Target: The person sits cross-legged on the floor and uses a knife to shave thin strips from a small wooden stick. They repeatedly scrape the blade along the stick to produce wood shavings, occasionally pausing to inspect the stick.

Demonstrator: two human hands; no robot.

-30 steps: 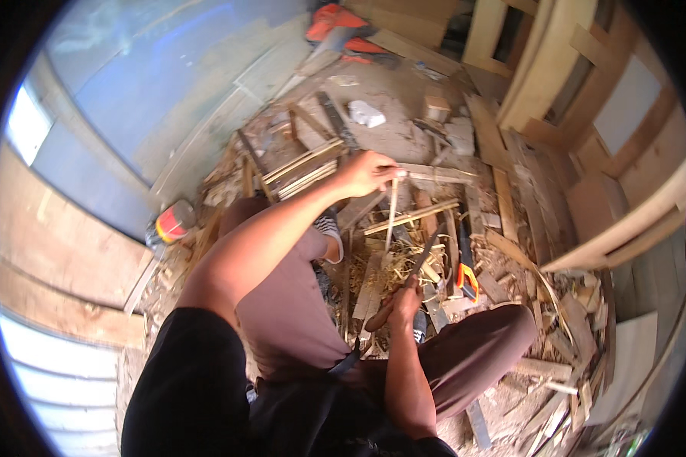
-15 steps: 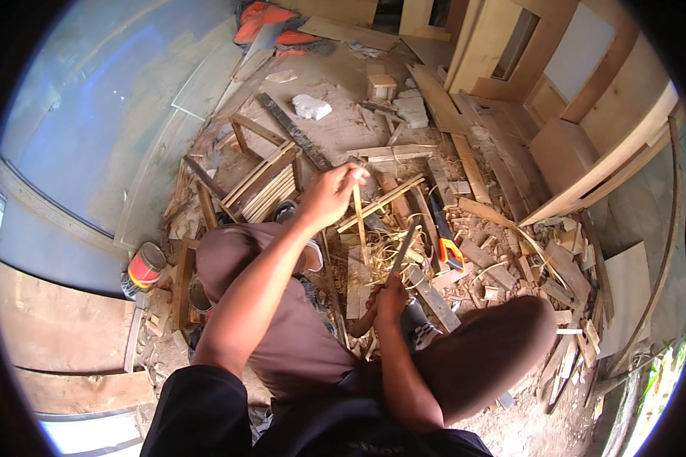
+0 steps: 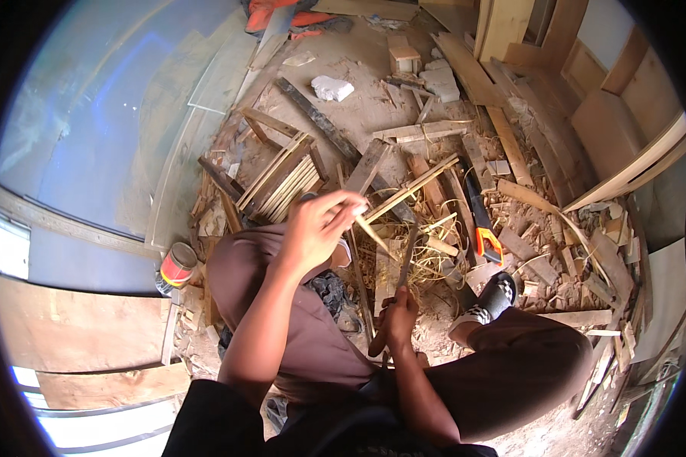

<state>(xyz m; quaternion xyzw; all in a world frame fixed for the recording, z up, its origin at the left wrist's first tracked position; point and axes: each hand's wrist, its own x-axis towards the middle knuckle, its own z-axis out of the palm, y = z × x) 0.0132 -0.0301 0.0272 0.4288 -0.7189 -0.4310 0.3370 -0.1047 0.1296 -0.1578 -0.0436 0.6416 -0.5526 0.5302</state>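
My left hand [image 3: 316, 228] is closed, pinching the upper end of a thin wooden strip [image 3: 375, 238] between thumb and fingers. The strip slants down to the right, its lower end close to a long dark blade. That blade belongs to a large knife [image 3: 409, 255], whose wooden handle [image 3: 377, 344] is gripped in my right hand [image 3: 398, 316]. The knife points up and away from me, between my bent knees. Curled pale shavings [image 3: 427, 263] and short wood pieces lie beneath both hands.
A handsaw [image 3: 486, 236] with an orange handle lies right of the shavings. Bundled slats [image 3: 286, 183] stand beyond my left knee, and a red-labelled can [image 3: 178, 264] sits at left. A white lump [image 3: 332, 87] lies farther off. Boards [image 3: 587, 152] lean at right.
My left hand has come down toward me, and the strip has tilted from nearly upright to a slant near the blade. My right foot shows more, and the whole view has shifted.
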